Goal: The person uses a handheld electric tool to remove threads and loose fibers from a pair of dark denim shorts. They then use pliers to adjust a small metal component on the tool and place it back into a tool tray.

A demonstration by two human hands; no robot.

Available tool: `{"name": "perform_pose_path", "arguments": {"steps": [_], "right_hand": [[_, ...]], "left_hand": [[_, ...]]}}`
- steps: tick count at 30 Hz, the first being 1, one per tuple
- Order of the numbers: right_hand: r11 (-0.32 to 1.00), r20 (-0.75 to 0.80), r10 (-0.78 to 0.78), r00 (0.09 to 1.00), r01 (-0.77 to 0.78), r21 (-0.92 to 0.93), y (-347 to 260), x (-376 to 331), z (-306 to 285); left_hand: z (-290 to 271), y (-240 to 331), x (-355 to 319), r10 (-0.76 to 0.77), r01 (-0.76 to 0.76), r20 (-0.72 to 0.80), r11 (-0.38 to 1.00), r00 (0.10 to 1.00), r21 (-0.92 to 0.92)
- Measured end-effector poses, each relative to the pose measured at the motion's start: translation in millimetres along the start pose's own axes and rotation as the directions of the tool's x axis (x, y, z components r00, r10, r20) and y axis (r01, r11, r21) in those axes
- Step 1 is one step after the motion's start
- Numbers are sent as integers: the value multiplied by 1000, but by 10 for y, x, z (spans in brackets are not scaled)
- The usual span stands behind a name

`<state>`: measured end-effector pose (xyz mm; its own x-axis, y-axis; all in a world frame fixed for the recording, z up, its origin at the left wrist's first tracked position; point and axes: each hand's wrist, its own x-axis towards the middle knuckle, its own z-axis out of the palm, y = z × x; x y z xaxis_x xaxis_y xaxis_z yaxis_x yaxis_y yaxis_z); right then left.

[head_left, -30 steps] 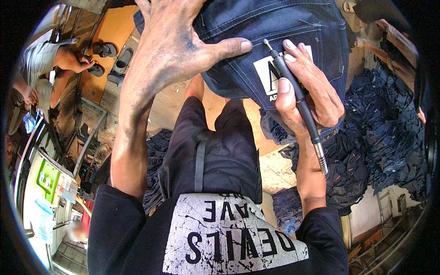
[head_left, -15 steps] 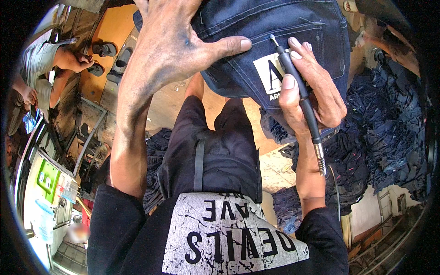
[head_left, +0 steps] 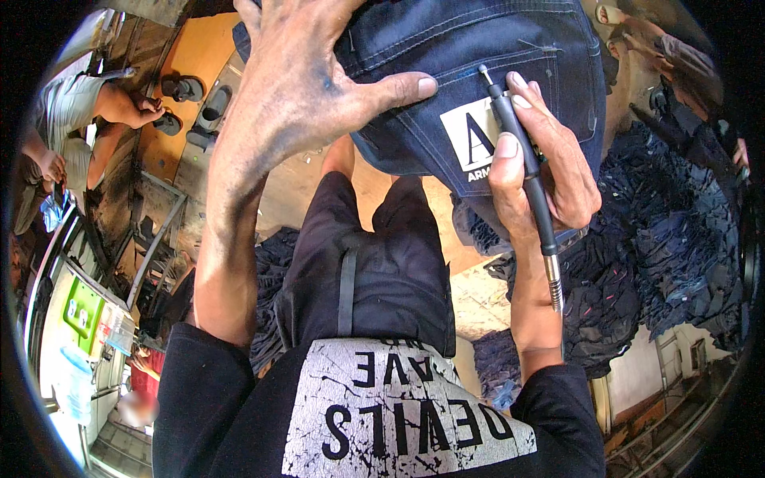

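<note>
dark denim jeans (head_left: 478, 72) held up at top of view, above person's lap. left hand (head_left: 311, 88) pressed flat on jeans, fingers spread, thumb stretched toward white patch (head_left: 470, 139) on jeans; grip apart, clamping nothing. right hand (head_left: 542, 171) just right of patch, grip clamped on black pen-like tool (head_left: 522, 163), tip touching denim just above patch. pile of dark denim (head_left: 661, 255) lay right of jeans, lower down. another person (head_left: 88, 119) crouched far left of jeans.
</note>
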<state>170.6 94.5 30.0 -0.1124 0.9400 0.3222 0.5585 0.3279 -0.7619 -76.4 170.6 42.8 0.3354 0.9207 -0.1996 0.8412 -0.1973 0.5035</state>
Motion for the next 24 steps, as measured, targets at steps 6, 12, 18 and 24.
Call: {"name": "perform_pose_path", "arguments": {"steps": [6,12,18,24], "right_hand": [[999,15,-14,1000,13,49,-4,11,6],[998,77,-39,996,34,61,2,19,-10],[981,13,-12,1000,9,194,71,-49,-77],[969,-74,-28,997,45,245,145,128,-321]], "left_hand": [[32,41,-18,54,-60,-90,996,994,-61],[3,-3,2,-5,5,-7,1000,1000,-28],[-49,62,-11,-23,24,24,999,999,-46],[-368,261,-180,-69,70,87,997,994,-15]]}}
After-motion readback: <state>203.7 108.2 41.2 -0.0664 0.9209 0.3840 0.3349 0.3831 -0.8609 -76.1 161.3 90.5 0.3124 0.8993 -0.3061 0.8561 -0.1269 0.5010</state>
